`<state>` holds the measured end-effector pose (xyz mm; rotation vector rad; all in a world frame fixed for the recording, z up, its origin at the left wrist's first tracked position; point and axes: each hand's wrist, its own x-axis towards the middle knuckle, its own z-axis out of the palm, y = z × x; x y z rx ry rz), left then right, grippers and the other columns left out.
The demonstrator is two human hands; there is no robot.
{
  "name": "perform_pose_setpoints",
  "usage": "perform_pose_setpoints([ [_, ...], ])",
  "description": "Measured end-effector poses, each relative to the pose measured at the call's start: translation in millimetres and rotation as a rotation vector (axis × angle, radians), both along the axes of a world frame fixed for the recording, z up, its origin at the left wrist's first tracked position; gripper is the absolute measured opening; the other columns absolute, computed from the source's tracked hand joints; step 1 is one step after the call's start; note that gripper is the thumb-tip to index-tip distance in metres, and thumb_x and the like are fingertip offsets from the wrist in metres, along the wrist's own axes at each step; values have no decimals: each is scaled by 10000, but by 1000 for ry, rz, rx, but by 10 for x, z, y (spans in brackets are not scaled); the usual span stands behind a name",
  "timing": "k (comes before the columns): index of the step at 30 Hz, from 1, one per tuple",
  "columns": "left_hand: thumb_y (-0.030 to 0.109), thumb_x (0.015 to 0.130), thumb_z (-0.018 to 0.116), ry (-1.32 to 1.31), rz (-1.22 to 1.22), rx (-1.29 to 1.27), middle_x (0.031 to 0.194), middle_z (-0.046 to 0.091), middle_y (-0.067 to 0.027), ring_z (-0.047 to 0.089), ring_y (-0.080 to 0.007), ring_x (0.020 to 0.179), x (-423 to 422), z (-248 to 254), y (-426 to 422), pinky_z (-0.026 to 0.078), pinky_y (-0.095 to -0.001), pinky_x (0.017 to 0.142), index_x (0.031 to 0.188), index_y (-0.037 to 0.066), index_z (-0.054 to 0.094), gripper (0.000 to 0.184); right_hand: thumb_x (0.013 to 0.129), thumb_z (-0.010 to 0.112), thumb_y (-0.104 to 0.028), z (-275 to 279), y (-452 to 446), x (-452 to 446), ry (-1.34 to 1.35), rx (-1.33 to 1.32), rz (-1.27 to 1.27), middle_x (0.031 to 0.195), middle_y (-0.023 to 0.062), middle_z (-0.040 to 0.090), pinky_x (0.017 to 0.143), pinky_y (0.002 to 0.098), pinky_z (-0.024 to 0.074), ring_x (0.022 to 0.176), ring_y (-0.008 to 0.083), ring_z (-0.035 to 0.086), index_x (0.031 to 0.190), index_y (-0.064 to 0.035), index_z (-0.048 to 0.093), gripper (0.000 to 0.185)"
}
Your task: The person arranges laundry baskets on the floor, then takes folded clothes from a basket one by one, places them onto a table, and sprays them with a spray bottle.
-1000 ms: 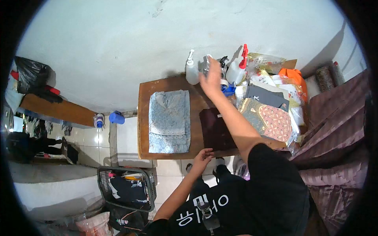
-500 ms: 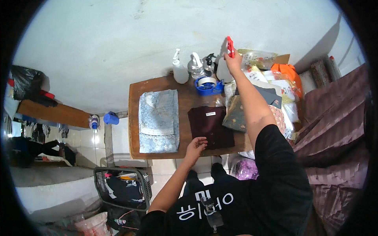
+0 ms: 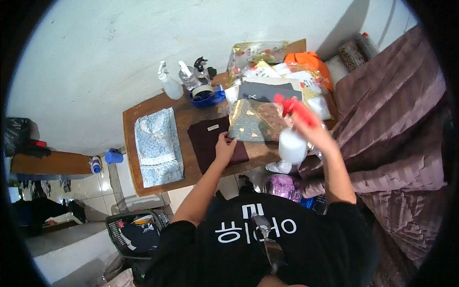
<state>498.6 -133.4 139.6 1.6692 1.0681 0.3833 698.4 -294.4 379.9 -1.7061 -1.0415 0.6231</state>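
Note:
In my right hand (image 3: 313,134) is a spray bottle (image 3: 292,146) with a white body and a red trigger head, blurred by motion. It is raised over the table's right front edge, beside the folded floral garment (image 3: 256,122). My left hand (image 3: 226,145) has its fingertips closed on that garment's near left corner. The hand lies across the folded maroon garment (image 3: 203,141), which bears a white label near its top. Further left, a folded light-blue patterned garment (image 3: 158,143) lies flat on the wooden table (image 3: 128,125).
A white pump bottle (image 3: 171,87), a clear bottle (image 3: 189,76), a black-topped bottle (image 3: 202,71) and a blue tape dispenser (image 3: 206,99) stand along the back. Plastic packets (image 3: 306,81) and an orange bag (image 3: 311,62) pile up at right. A basket (image 3: 136,234) sits below left; a purple curtain (image 3: 382,129) hangs right.
My right hand has brought the spray bottle from the back of the table toward the right front. My left hand has moved from the maroon garment's front edge to the floral garment's corner. The view has shifted right.

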Motion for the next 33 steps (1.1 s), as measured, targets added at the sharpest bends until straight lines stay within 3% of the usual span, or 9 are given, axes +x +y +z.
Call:
perform_pose_setpoints([
  [4, 278, 722, 711, 156, 32, 346, 833, 607, -118, 589, -169, 718, 189, -315, 157, 476, -292, 632, 1033, -12, 550, 454, 887, 548, -355, -782, -571, -186, -49, -328, 188, 768, 86, 553, 683, 321, 433, 712, 181, 516, 1079, -45, 552, 365],
  [7, 250, 727, 709, 246, -55, -2, 837, 600, -110, 587, -159, 729, 306, -300, 317, 475, -286, 600, 963, -2, 548, 381, 889, 523, -403, -1142, -810, -329, 87, -353, 26, 678, 111, 543, 610, 351, 413, 638, 205, 493, 970, -32, 571, 383],
  [9, 179, 776, 670, -9, -3, -245, 872, 581, -77, 582, -146, 741, 386, -125, 240, 493, -273, 580, 953, 11, 525, 284, 892, 511, -412, -1291, -964, -296, 58, -430, -140, 641, 119, 542, 591, 361, 415, 609, 231, 508, 929, -27, 584, 394],
  [11, 137, 802, 644, -235, 57, -518, 888, 565, -63, 581, -145, 737, 509, 468, 98, 516, -266, 587, 975, 10, 513, 252, 887, 500, -437, -1398, -1114, -278, -13, -384, -332, 624, 160, 549, 601, 399, 435, 616, 298, 555, 887, -21, 598, 427],
  [14, 85, 818, 615, -388, -14, -570, 952, 526, -88, 578, -158, 790, 733, 840, 15, 562, -281, 680, 1007, -19, 483, 252, 868, 521, -423, -1429, -1259, -225, -188, -372, -509, 677, 208, 582, 640, 449, 443, 689, 380, 583, 892, -15, 609, 418],
  [19, 34, 832, 570, -608, -47, -593, 978, 482, -111, 563, -226, 904, 1290, 1278, -55, 567, -354, 753, 1018, -67, 432, 253, 861, 549, -339, -1187, -1068, -561, -324, -226, -244, 858, 247, 574, 752, 458, 422, 855, 423, 542, 977, -11, 568, 349],
  [24, -13, 829, 539, -686, -305, -530, 1017, 479, -135, 582, -269, 898, 1700, 1778, -66, 557, -377, 780, 1004, -73, 423, 218, 870, 539, -348, -1416, -580, -684, -115, -166, -156, 805, 246, 576, 740, 463, 419, 817, 421, 541, 931, 5, 564, 359],
  [31, -14, 795, 572, -448, -203, -404, 949, 537, -111, 595, -238, 836, 1317, 1558, 108, 565, -350, 713, 1043, -50, 444, 281, 876, 503, -396, -1575, -688, -445, -345, -364, -381, 753, 277, 565, 705, 501, 412, 789, 449, 533, 871, 24, 562, 425],
  [33, -1, 761, 595, -265, -136, -344, 970, 538, -119, 593, -221, 822, 952, 1093, 187, 558, -342, 659, 1116, -37, 405, 404, 878, 493, -403, -1594, -834, -433, -361, -410, -334, 813, 260, 575, 733, 496, 414, 820, 438, 530, 904, 15, 558, 424],
])
